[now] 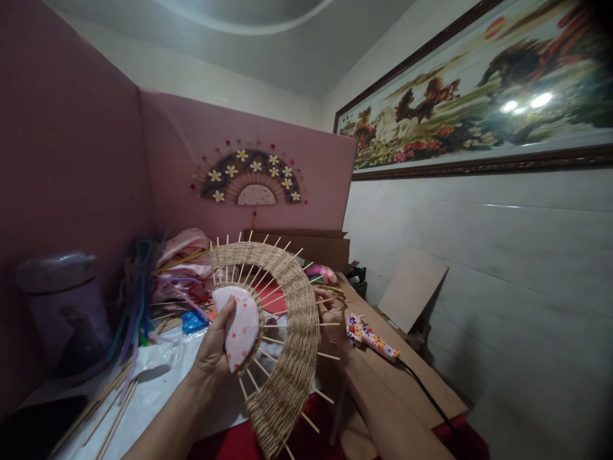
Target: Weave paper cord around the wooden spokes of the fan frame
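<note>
A woven fan point(302, 300) of tan twisted cord on thin wooden sticks stands tilted in front of me, its stick ends poking past the outer edge. Its half-round base point(244, 332) is covered in white cloth with red dots. My left hand point(215, 342) grips this base, thumb on the front, other fingers hidden behind. At the fan's right outer edge, my right hand point(332, 319) has its fingers bent together close to the stick ends. What they pinch is too small to make out. Yellowish-brown strands point(335, 292) show just above that hand.
A flower-patterned glue gun point(376, 340) with a black cable lies on brown board point(412, 383) at right. Loose sticks point(112, 409), pipe cleaners point(138, 300) and a lilac canister point(67, 313) are at left. A finished flowered fan point(256, 169) hangs on the pink panel point(306, 147).
</note>
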A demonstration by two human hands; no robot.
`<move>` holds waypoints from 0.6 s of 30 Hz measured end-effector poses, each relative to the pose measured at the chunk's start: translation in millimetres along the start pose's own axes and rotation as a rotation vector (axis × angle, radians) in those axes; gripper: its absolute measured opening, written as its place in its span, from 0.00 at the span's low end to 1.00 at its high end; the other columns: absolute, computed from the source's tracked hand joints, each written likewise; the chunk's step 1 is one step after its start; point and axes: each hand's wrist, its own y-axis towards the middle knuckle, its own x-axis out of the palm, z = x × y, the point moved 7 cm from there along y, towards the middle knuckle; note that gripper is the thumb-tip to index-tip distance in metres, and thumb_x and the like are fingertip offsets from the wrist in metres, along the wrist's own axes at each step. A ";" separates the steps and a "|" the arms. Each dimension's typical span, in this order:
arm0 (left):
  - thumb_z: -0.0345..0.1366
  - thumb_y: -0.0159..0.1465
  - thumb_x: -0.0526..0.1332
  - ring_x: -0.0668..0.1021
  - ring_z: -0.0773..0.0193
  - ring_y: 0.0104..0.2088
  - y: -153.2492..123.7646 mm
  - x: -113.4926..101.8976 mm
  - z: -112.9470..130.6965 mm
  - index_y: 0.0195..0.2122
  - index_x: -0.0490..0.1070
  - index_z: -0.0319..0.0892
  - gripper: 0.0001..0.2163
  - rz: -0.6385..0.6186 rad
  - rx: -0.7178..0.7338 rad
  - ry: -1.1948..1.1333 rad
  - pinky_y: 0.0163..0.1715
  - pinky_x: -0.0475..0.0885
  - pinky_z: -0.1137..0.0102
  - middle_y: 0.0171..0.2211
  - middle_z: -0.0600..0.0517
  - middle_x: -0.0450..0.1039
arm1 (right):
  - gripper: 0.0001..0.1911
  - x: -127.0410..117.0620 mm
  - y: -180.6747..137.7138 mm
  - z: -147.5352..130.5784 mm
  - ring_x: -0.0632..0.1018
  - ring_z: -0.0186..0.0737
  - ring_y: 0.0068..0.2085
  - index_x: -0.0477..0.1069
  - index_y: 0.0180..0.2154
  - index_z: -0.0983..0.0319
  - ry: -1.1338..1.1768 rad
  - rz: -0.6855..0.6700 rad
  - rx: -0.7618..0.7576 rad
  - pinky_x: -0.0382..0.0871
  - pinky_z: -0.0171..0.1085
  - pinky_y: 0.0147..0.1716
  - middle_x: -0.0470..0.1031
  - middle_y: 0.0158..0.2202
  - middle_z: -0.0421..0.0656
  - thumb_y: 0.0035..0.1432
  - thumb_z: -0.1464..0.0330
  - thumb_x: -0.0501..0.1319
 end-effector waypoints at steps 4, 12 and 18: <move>0.33 0.58 0.59 0.78 0.60 0.22 -0.7 -1.4 5.2 0.35 0.69 0.37 0.07 0.006 0.025 0.025 0.25 0.76 0.64 0.24 0.48 0.77 | 0.07 0.1 0.3 2.4 0.68 0.31 0.26 0.74 0.27 0.61 0.131 -0.023 0.123 0.62 0.31 0.25 0.71 0.27 0.39 0.45 0.64 0.65; 0.32 0.59 0.58 0.77 0.62 0.20 -0.3 -2.2 9.5 0.34 0.70 0.36 0.05 0.071 0.030 0.041 0.21 0.76 0.68 0.23 0.48 0.76 | 0.08 -2.7 2.7 -3.6 0.49 0.24 0.17 0.74 0.29 0.62 0.171 -0.074 0.170 0.39 0.30 0.16 0.50 0.15 0.31 0.47 0.64 0.64; 0.32 0.58 0.58 0.77 0.63 0.18 -1.5 -5.7 11.6 0.32 0.70 0.36 0.04 0.150 0.057 0.051 0.19 0.75 0.68 0.21 0.49 0.76 | 0.06 -6.9 3.9 -7.7 0.50 0.25 0.17 0.74 0.29 0.61 0.075 -0.099 0.119 0.40 0.31 0.16 0.52 0.15 0.32 0.49 0.65 0.63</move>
